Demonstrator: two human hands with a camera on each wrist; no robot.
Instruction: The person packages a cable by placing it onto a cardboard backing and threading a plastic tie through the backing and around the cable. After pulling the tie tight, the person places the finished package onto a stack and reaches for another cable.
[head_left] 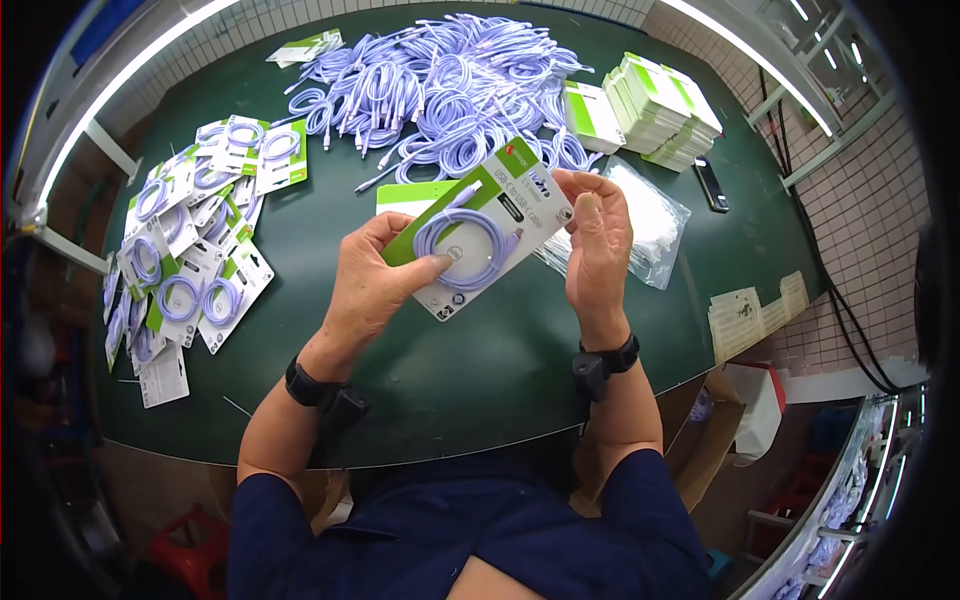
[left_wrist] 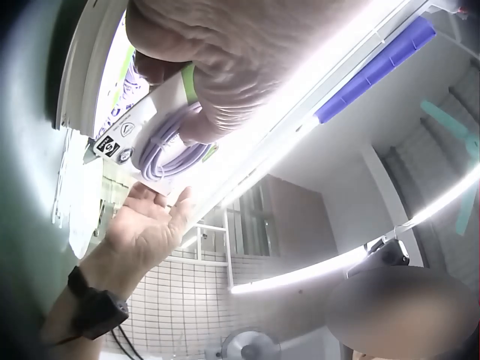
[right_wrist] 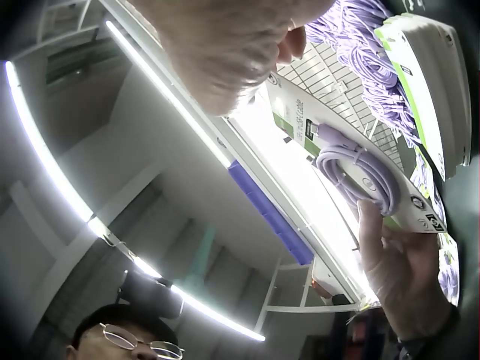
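Between thumb and fingers, my left hand (head_left: 365, 275) grips a green-and-white packaging card (head_left: 535, 215) labelled as a USB-C cable. A coiled lilac cable (head_left: 426, 238) lies on the card's face, its two plugs showing, with the left thumb pressing over the coil. At the card's upper right corner is my right hand (head_left: 598, 240), palm turned inward. Its fingertips (left_wrist: 154, 196) come right up to the card's edge, and its thumb stands apart in the left wrist view. Under the held card, another green-and-white card (head_left: 395, 193) lies partly hidden on the table.
A large heap of lilac cables (head_left: 450, 80) covers the back of the green table (head_left: 400, 390). Packed cable cards (head_left: 180, 290) pile up at left. Stacked cards (head_left: 650, 110), a clear bag (head_left: 655, 220) of white pieces and a dark slim object (head_left: 712, 186) lie at right.
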